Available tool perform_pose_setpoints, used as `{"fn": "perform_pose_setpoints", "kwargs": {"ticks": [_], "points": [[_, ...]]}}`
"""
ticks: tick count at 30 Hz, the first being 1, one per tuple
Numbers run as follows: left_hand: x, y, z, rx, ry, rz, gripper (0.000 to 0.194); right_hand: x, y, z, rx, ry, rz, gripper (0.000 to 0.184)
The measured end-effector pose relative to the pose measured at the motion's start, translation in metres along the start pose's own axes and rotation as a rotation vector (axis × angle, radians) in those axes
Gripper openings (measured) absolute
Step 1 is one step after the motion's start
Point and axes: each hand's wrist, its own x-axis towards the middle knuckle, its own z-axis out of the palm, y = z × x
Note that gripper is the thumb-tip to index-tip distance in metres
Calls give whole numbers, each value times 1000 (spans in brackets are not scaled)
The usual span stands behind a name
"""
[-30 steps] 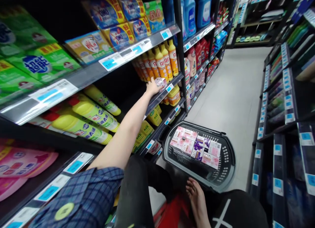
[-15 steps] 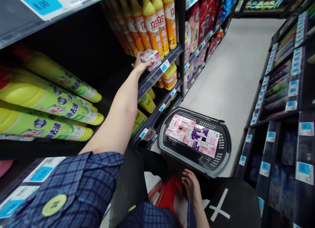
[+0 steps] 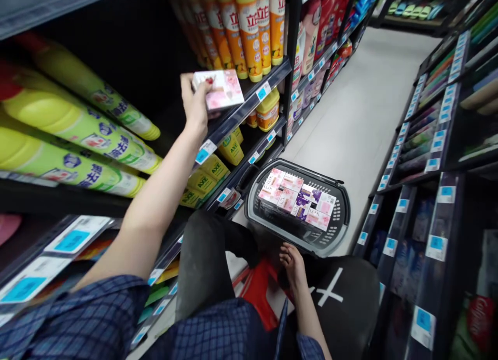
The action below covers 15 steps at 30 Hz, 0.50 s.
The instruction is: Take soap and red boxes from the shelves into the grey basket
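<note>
In the head view, my left hand (image 3: 194, 103) is closed around a pink-and-white soap box (image 3: 229, 93), thumb on its top face. The box hangs at the front edge of a shelf, beside tall orange-yellow bottles (image 3: 249, 38). Low in front of my knees, my right hand (image 3: 293, 266) holds nothing visible; its fingers are loosely bent and a little apart. Just beyond it a dark shopping basket (image 3: 254, 215) stands on the floor. Several pink and purple LUX soap boxes (image 3: 286, 199) lie grouped inside the basket.
Large yellow-green bottles (image 3: 78, 126) lie on their sides at the left. Yellow AXE packs (image 3: 212, 168) fill the shelf below. Shelving with price tags (image 3: 436, 246) lines the right side, and a pale aisle floor (image 3: 361, 85) runs ahead. Something red (image 3: 260, 287) is beneath me.
My left hand has drawn the soap box leftward and away from the orange-yellow bottles, turning its top face more into view. My right hand stays in much the same place as the view shifts.
</note>
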Motion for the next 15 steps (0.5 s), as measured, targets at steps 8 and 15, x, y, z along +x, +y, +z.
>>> {"fn": "perform_pose_setpoints", "kwargs": {"ticks": [8, 15], "points": [[-287, -37, -61, -361, -538, -777, 41, -49, -12, 7, -37, -347, -223, 66], [-405, -86, -46, -391, -750, -806, 32, -71, 20, 10, -185, -379, -404, 54]]}}
